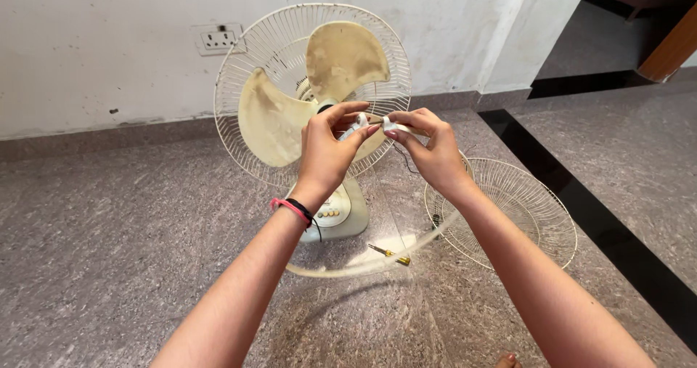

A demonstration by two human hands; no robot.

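Stone floor (109, 266), yellowed fan (319, 92) and detached front grille (519, 208) are noted behind; a thin pale rim band (363, 265), judged light, springy, best pinched at its ends, is gripped closed by left hand (327, 146) and right hand (428, 146).

Speckled stone floor (109, 266) bears fan (330, 212), loose grille (523, 208), screwdriver (388, 252).

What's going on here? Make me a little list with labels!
Left hand: pinching one end of the white plastic ring
Right hand: pinching the other end
Fan: table fan, dusty cream blades, front open
Loose grille: flat on the floor, right of the fan
Screwdriver: on the floor near the fan's base
Wall socket: behind the fan
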